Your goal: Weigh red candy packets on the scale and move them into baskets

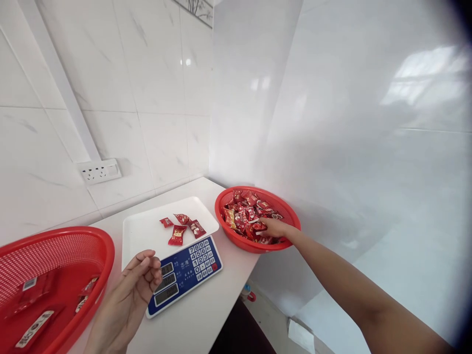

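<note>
My right hand point(272, 227) reaches into a round red basket point(236, 237) full of red wrapped candies point(246, 212); its fingers are closed on a candy there. My left hand point(138, 280) hovers at the near left corner of a weighing scale point(184, 273), fingers loosely curled and holding nothing. The scale has a blue keypad panel and a white tray point(143, 233) on top. Several red candies point(181, 227) lie on that tray.
A second, larger red basket point(73, 246) with a few red packets sits at the left on the white counter point(206, 314). A wall socket point(99, 171) is on the tiled wall behind. The counter edge drops off at the right front.
</note>
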`<move>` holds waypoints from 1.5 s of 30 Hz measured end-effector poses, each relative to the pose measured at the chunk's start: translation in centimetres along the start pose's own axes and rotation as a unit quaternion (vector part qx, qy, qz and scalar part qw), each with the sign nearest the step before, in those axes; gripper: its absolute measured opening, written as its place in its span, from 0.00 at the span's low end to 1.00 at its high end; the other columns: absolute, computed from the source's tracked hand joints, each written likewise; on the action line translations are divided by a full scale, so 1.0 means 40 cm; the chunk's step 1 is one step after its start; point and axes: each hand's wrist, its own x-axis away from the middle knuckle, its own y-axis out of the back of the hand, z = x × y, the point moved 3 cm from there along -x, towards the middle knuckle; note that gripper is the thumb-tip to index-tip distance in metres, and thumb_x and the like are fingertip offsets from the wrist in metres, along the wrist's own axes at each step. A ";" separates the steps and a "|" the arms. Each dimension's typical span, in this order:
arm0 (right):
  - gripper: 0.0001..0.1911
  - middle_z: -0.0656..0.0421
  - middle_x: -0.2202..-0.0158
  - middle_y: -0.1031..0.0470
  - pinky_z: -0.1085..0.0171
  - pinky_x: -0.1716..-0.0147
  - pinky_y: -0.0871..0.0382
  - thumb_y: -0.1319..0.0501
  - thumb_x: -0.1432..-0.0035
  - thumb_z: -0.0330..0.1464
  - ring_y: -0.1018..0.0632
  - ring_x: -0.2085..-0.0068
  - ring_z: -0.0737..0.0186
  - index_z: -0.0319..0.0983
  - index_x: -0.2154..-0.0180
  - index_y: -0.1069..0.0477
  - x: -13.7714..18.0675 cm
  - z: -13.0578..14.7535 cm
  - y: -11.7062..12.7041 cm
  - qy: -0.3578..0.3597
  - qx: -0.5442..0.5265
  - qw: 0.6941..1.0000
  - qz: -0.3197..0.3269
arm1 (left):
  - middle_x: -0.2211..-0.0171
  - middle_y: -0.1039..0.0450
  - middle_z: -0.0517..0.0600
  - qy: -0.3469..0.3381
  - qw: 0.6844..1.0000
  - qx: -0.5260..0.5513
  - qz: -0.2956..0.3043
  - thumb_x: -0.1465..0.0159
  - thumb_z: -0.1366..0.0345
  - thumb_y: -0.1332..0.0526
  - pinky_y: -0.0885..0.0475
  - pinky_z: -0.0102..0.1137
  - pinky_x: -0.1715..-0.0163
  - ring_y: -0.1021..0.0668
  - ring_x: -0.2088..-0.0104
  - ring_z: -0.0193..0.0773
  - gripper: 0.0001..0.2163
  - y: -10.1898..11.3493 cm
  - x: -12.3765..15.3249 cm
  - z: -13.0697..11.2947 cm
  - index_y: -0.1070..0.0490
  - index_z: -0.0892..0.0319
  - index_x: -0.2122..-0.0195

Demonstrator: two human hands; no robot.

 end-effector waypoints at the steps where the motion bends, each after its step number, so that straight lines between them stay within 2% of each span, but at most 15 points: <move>1: 0.15 0.58 0.67 0.25 0.68 0.71 0.37 0.36 0.56 0.37 0.25 0.68 0.59 0.41 0.63 0.30 0.004 0.003 0.008 0.008 -0.001 1.000 -0.009 | 0.73 0.30 0.48 0.000 1.000 0.000 -0.001 0.51 0.67 0.32 0.26 0.24 0.74 0.28 0.73 0.32 0.10 0.000 0.000 0.000 0.28 0.58 0.67; 4: 0.09 0.59 0.71 0.26 0.67 0.71 0.38 0.39 0.52 0.38 0.27 0.69 0.61 0.41 0.68 0.30 0.015 0.013 0.035 0.018 -0.002 0.999 -0.047 | 0.73 0.30 0.48 -0.001 1.000 0.000 -0.001 0.51 0.67 0.31 0.26 0.24 0.74 0.28 0.73 0.32 0.10 0.002 0.002 -0.002 0.28 0.58 0.67; 8: 0.10 0.57 0.67 0.26 0.67 0.66 0.38 0.43 0.47 0.39 0.27 0.65 0.60 0.39 0.71 0.31 0.023 0.049 0.073 0.034 -0.011 0.993 -0.109 | 0.74 0.30 0.48 -0.008 1.000 0.005 0.003 0.50 0.67 0.32 0.27 0.24 0.74 0.28 0.74 0.32 0.10 0.002 0.009 -0.008 0.28 0.58 0.67; 13: 0.16 0.54 0.61 0.26 0.64 0.62 0.38 0.53 0.40 0.40 0.27 0.60 0.57 0.39 0.65 0.31 0.040 0.182 0.094 0.075 -0.081 0.975 -0.191 | 0.74 0.30 0.47 -0.018 1.000 0.018 0.015 0.48 0.67 0.34 0.28 0.23 0.74 0.28 0.74 0.31 0.08 -0.004 0.016 -0.017 0.29 0.58 0.67; 15: 0.15 0.55 0.61 0.25 0.64 0.62 0.37 0.52 0.40 0.40 0.27 0.60 0.57 0.40 0.65 0.30 0.050 0.259 0.081 0.120 -0.140 0.964 -0.193 | 0.73 0.30 0.47 -0.024 0.999 0.019 0.019 0.47 0.67 0.34 0.28 0.23 0.74 0.28 0.74 0.30 0.08 -0.006 0.017 -0.020 0.29 0.58 0.66; 20: 0.12 0.58 0.62 0.25 0.62 0.61 0.35 0.46 0.43 0.38 0.26 0.62 0.58 0.42 0.60 0.29 0.047 0.441 0.001 0.226 -0.212 0.943 -0.119 | 0.74 0.30 0.47 -0.048 0.998 0.020 0.031 0.45 0.67 0.36 0.29 0.23 0.74 0.28 0.75 0.30 0.07 -0.007 0.024 -0.030 0.30 0.59 0.66; 24: 0.25 0.53 0.48 0.33 0.57 0.52 0.39 0.43 0.46 0.37 0.31 0.50 0.54 0.43 0.46 0.39 0.018 0.527 -0.053 0.254 -0.221 0.932 -0.131 | 0.74 0.30 0.46 -0.054 0.998 0.020 0.034 0.44 0.67 0.37 0.29 0.23 0.73 0.28 0.74 0.29 0.06 -0.005 0.031 -0.034 0.30 0.58 0.66; 26: 0.28 0.53 0.45 0.38 0.55 0.47 0.43 0.43 0.46 0.36 0.36 0.46 0.54 0.43 0.44 0.43 0.014 0.545 -0.063 0.269 -0.218 0.925 -0.154 | 0.74 0.30 0.46 -0.055 0.998 0.020 0.036 0.44 0.67 0.37 0.29 0.23 0.73 0.28 0.74 0.29 0.06 -0.005 0.033 -0.037 0.30 0.58 0.66; 29: 0.24 0.55 0.45 0.38 0.55 0.46 0.44 0.45 0.44 0.36 0.37 0.44 0.56 0.44 0.45 0.41 0.040 0.532 -0.066 0.281 -0.222 0.913 -0.196 | 0.74 0.30 0.46 -0.060 0.997 0.022 0.034 0.45 0.67 0.36 0.29 0.23 0.73 0.28 0.75 0.29 0.06 -0.003 0.033 -0.043 0.30 0.59 0.66; 33: 0.20 0.54 0.49 0.33 0.56 0.51 0.36 0.48 0.42 0.37 0.31 0.49 0.56 0.43 0.48 0.38 0.119 0.450 -0.108 0.250 -0.254 0.906 -0.226 | 0.74 0.30 0.46 -0.069 0.997 0.029 0.025 0.45 0.68 0.37 0.29 0.23 0.73 0.28 0.75 0.29 0.06 0.003 0.030 -0.052 0.30 0.59 0.67; 36: 0.18 0.53 0.56 0.28 0.60 0.59 0.31 0.48 0.42 0.39 0.26 0.58 0.58 0.41 0.52 0.35 0.185 0.368 -0.188 0.209 -0.272 0.909 -0.236 | 0.74 0.30 0.46 -0.077 0.996 0.037 0.023 0.45 0.68 0.38 0.30 0.23 0.73 0.28 0.75 0.29 0.05 0.010 0.026 -0.055 0.30 0.59 0.67; 39: 0.16 0.55 0.66 0.26 0.63 0.69 0.30 0.49 0.42 0.40 0.25 0.69 0.61 0.40 0.56 0.32 0.235 0.300 -0.290 0.156 -0.276 0.922 -0.223 | 0.75 0.30 0.46 -0.084 0.995 0.042 0.025 0.44 0.68 0.39 0.30 0.23 0.73 0.28 0.75 0.28 0.04 0.013 0.022 -0.055 0.30 0.59 0.67; 42: 0.14 0.56 0.68 0.25 0.62 0.70 0.30 0.49 0.42 0.40 0.25 0.70 0.60 0.41 0.60 0.31 0.261 0.270 -0.373 0.141 -0.267 0.933 -0.195 | 0.75 0.30 0.45 -0.088 0.995 0.038 0.024 0.44 0.68 0.39 0.30 0.23 0.73 0.28 0.75 0.28 0.04 0.013 0.019 -0.053 0.30 0.59 0.67; 45: 0.12 0.54 0.68 0.26 0.60 0.66 0.31 0.50 0.41 0.38 0.25 0.66 0.58 0.41 0.63 0.30 0.267 0.277 -0.413 0.180 -0.249 0.930 -0.203 | 0.75 0.30 0.46 -0.092 0.995 0.031 0.021 0.43 0.68 0.39 0.30 0.23 0.73 0.28 0.75 0.28 0.03 0.013 0.017 -0.050 0.30 0.60 0.67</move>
